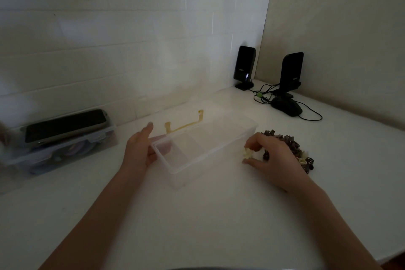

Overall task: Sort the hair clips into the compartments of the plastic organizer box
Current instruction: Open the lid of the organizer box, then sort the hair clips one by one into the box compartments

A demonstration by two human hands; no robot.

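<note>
A clear plastic organizer box with several compartments lies open on the white table, its lid with a yellow latch tipped back behind it. My left hand holds the box's left end, thumb up along the lid. To the right of the box, my right hand pinches a small cream hair clip just above the table. A heap of dark brown hair clips, with a cream one among them, lies right behind that hand. The compartments look bare.
A phone rests on a clear storage container at the left by the wall. Two black speakers, a black mouse and cables sit in the far right corner.
</note>
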